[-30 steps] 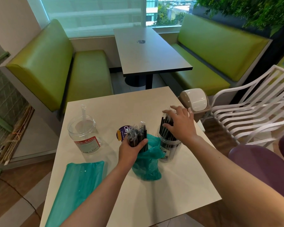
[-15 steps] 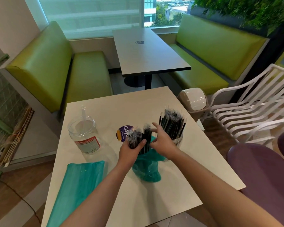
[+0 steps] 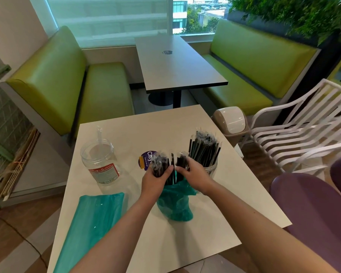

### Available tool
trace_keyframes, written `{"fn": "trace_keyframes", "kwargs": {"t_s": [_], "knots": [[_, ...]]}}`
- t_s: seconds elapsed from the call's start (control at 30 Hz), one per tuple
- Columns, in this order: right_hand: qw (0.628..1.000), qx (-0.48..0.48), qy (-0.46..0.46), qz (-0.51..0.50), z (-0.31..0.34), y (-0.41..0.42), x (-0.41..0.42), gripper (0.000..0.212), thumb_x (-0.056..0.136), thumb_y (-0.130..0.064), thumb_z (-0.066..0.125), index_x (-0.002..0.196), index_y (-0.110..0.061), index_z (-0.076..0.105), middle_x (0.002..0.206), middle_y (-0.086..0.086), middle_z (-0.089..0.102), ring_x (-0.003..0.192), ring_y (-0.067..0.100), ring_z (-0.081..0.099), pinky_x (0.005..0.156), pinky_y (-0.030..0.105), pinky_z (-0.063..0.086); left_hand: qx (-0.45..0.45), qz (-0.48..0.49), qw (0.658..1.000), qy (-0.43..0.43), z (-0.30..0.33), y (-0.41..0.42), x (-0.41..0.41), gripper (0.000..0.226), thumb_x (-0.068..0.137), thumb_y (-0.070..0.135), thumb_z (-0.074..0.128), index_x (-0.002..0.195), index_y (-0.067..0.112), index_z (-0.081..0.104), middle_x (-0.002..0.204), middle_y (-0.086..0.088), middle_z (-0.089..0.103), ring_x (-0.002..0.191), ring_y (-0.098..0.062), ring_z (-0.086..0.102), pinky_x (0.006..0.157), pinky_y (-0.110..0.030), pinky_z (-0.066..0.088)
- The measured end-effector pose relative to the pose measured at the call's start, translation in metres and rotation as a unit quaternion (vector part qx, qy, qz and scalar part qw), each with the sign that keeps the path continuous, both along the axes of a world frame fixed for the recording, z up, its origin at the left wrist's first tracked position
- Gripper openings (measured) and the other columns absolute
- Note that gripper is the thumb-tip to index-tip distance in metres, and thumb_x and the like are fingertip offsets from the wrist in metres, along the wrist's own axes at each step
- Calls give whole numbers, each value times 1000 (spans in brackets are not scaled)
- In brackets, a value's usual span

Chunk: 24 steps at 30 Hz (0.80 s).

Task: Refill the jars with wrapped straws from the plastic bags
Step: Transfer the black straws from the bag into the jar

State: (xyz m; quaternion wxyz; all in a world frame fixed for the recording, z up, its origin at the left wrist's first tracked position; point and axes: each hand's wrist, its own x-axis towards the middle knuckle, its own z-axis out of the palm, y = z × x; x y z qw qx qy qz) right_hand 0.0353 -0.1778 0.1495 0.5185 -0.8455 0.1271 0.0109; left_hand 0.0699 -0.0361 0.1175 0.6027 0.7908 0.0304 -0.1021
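so you're about halfway: the right-hand jar [image 3: 210, 166] already bristles with black wrapped straws [image 3: 204, 147], while the clear jar [image 3: 100, 161] at the counter's [image 3: 185, 243] left holds almost none. your left hand [image 3: 156, 179] and right hand [image 3: 193, 174] each curl round a bundle rising from the teal plastic bag [image 3: 174, 203]. a second teal bag [image 3: 95, 223] waits. the purple lid [image 3: 146, 158] reads "clay".

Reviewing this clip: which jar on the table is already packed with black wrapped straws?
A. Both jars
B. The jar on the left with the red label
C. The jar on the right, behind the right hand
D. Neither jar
C. The right jar stands full of black wrapped straws behind the right hand, while the red-labelled jar on the left holds only a single clear straw.
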Motion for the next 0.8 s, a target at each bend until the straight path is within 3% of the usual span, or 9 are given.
{"fn": "trace_keyframes", "kwargs": {"t_s": [0.1, 0.2, 0.43, 0.53, 0.6, 0.7, 0.8], "knots": [[1000, 9, 12, -6, 0, -2, -2, 43, 95, -20, 60, 136, -17, 47, 124, -5, 59, 113, 8, 53, 95, 23, 42, 0, 4, 1000, 0, 1, -2, -2, 57, 79, 45, 77, 126, 18, 60, 113, 1, 68, 108, -18, 62, 94, -32, 51], [999, 29, 9, -27, 2, -4, -5, 39, 95, -21, 60, 133, -18, 48, 120, -4, 61, 114, 14, 58, 97, 30, 48, 2, 15, 1000, 4, 3, -3, -4, 58, 79, 44, 77, 128, 18, 58, 116, 0, 66, 110, -18, 61, 94, -30, 49], [996, 46, -19, -72, 31, -14, -1, 39, 98, -30, 52, 133, -14, 43, 116, 2, 65, 112, 18, 58, 100, 41, 46, 4, 25, 1000, -11, 13, -8, -3, 67, 81, 41, 76, 137, 15, 50, 128, -5, 62, 120, -22, 57, 95, -27, 44], [996, 38, -43, -72, 50, -20, 0, 25, 99, -27, 51, 121, -16, 48, 98, -5, 70, 97, 9, 61, 91, 34, 45, 0, 22, 1000, -15, 15, -11, -2, 70, 81, 41, 76, 139, 13, 48, 131, -6, 61, 121, -23, 57, 98, -29, 44], [997, 36, -50, -53, 63, -23, 0, 17, 100, -25, 50, 116, -20, 48, 98, -2, 71, 97, 10, 62, 88, 31, 43, -3, 16, 1000, -18, 15, -11, -1, 70, 80, 41, 76, 139, 13, 49, 130, -7, 62, 120, -23, 58, 98, -30, 46], [997, 37, -51, -36, 72, -26, -3, 15, 100, -25, 49, 115, -23, 47, 99, -2, 70, 99, 13, 61, 91, 32, 44, -6, 9, 1000, -14, 15, -12, -2, 69, 81, 39, 76, 138, 12, 49, 129, -7, 62, 120, -23, 57, 99, -31, 45], [991, 51, -95, -85, 82, -32, -3, 21, 100, -26, 48, 120, -19, 47, 100, -1, 69, 97, 14, 63, 86, 34, 49, -1, 3, 1000, -14, 15, -12, -2, 69, 81, 39, 76, 137, 11, 49, 129, -8, 62, 121, -24, 57, 98, -29, 44]]}}
